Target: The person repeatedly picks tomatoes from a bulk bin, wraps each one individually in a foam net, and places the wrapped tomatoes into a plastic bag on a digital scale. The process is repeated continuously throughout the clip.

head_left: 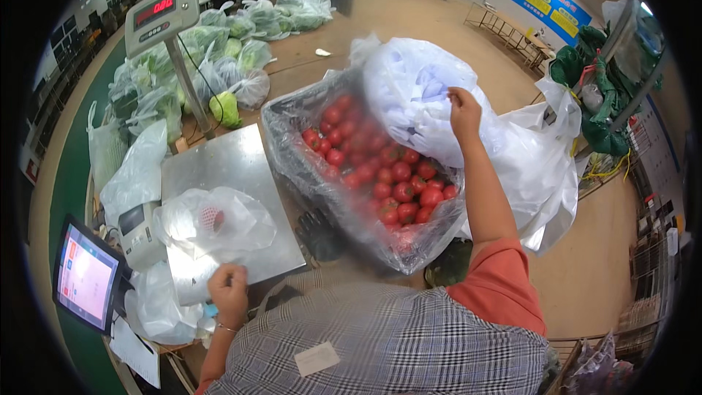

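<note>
My right hand (466, 113) reaches far forward, fingers pinched together at the white plastic bags (420, 91) bunched in a large white sack. Those bags lie over the far right side of a crate lined with clear plastic (289, 121), full of red tomatoes (402, 192). My left hand (229, 294) is curled closed by the near edge of the steel weighing platform (248, 161); whatever its fingers may hold is hidden. On the platform sits a clear plastic bag (248, 223) with a red netted thing (212, 219) in it.
The scale's display (161, 14) stands on a post behind the platform. A label printer (139, 234) and a lit tablet (88, 274) are at the left. Bagged green vegetables (157, 106) pile up beyond. A black glove (319, 234) lies between platform and crate.
</note>
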`<state>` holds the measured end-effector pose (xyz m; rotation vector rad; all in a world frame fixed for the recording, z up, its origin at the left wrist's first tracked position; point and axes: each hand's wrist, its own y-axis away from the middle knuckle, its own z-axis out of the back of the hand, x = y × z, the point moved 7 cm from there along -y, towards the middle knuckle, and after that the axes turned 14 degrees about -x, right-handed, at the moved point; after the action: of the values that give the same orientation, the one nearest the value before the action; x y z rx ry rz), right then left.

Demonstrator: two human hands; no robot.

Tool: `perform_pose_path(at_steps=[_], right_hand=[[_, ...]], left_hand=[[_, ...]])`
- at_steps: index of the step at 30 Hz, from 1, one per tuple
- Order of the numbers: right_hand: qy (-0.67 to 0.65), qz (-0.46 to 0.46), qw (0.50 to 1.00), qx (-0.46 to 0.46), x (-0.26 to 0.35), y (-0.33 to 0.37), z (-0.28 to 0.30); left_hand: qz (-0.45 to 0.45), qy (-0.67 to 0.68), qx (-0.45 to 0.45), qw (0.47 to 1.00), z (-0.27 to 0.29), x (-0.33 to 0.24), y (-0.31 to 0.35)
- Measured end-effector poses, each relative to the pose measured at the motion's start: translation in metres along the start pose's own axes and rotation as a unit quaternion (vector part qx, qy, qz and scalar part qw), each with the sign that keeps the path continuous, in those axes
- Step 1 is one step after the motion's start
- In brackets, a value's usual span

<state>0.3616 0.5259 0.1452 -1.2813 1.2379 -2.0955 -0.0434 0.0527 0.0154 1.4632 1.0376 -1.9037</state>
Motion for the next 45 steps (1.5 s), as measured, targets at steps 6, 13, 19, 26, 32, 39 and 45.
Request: perform_pose_path(at_steps=[6, 13, 19, 26, 32, 39, 45], right_hand=[[0.308, 0.093, 0.880, 0.349, -0.016, 0.025, -0.049], [0.144, 0.056, 0.988, -0.006, 0.039, 0.007, 0.014], [-0.241, -0.049, 0.942, 0.229, 0.213, 0.154, -0.025], [-0.512, -0.444, 0.673, 0.297, 0.222, 0.262, -0.039], [-0.461, -0.398, 0.684, 0.402, 0.223, 0.283, -0.024], [-0.150, -0.024, 0.917, 0.368, 0.198, 0.235, -0.017], [-0.239, -0.222, 0.867, 0.376, 0.196, 0.248, -0.015]], left_hand=[[-0.092, -0.015, 0.119, 0.989, -0.069, -0.040, 0.023], [-0.075, -0.040, 0.099, 0.991, -0.067, -0.035, 0.021], [-0.396, -0.063, 0.198, 0.894, -0.156, -0.145, 0.021], [-0.287, -0.126, 0.169, 0.935, -0.165, -0.090, 0.015], [0.258, 0.126, 0.253, 0.924, -0.166, -0.034, 0.031], [0.149, 0.230, 0.283, 0.919, -0.165, -0.073, 0.040], [-0.121, 0.110, 0.380, 0.911, -0.186, -0.084, 0.039]])
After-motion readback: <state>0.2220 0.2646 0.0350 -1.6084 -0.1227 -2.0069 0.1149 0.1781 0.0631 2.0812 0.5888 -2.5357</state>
